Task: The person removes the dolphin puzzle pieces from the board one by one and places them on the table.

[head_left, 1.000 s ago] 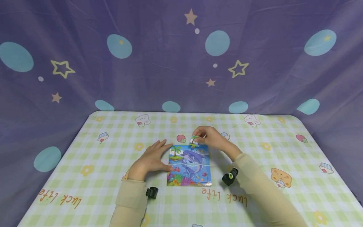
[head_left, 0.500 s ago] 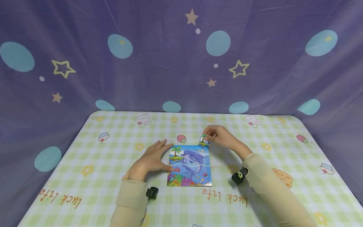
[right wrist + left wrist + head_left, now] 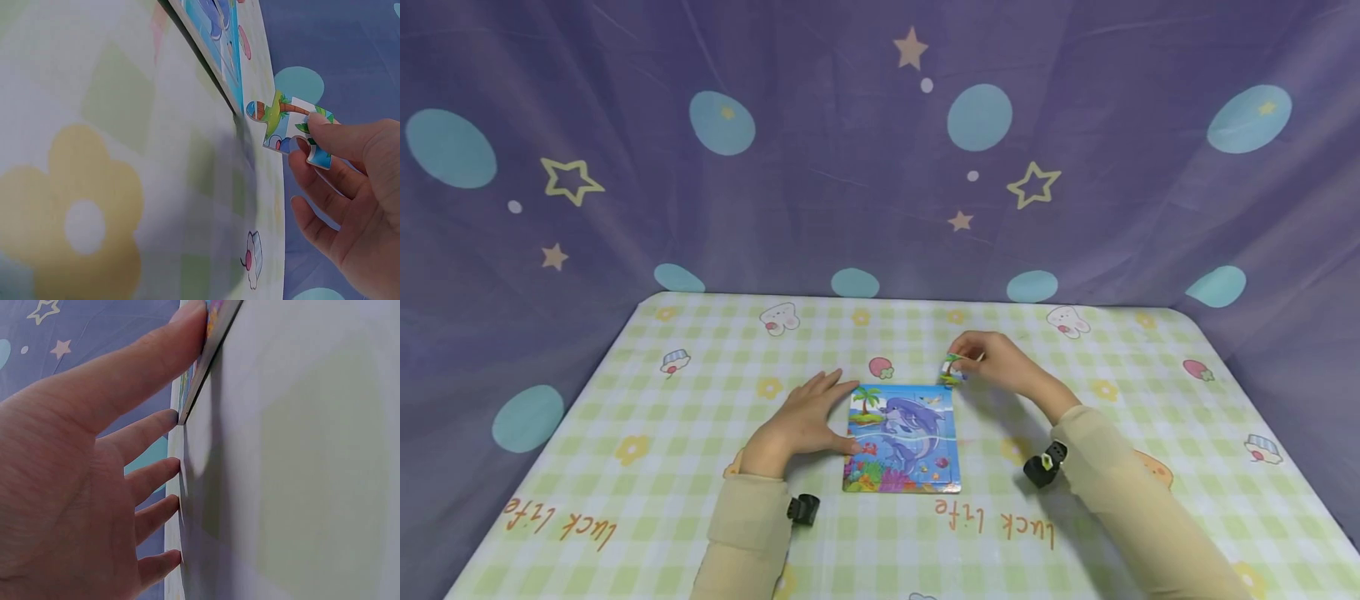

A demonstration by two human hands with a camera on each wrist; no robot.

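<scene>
A square dolphin jigsaw puzzle [image 3: 910,433] in a tray lies flat on the table. My left hand [image 3: 801,421] rests at its left side with fingers spread; in the left wrist view the thumb [image 3: 181,347] touches the puzzle's edge and the straight fingertips meet the tablecloth. My right hand [image 3: 996,362] is just beyond the puzzle's far right corner. Between thumb and fingers it pinches a puzzle piece [image 3: 281,122] with a palm tree, held up off the table. The piece's knob points toward the puzzle's corner in the right wrist view.
A checked tablecloth [image 3: 700,425] with printed flowers and animals covers the table. Behind it hangs a purple curtain [image 3: 865,150] with stars and blue ovals. Black cameras are strapped to the left wrist [image 3: 803,509] and the right wrist [image 3: 1045,465].
My right hand has moved right with the palm-tree puzzle piece, from over the puzzle's far edge to past its far right corner. The left hand has stayed in place.
</scene>
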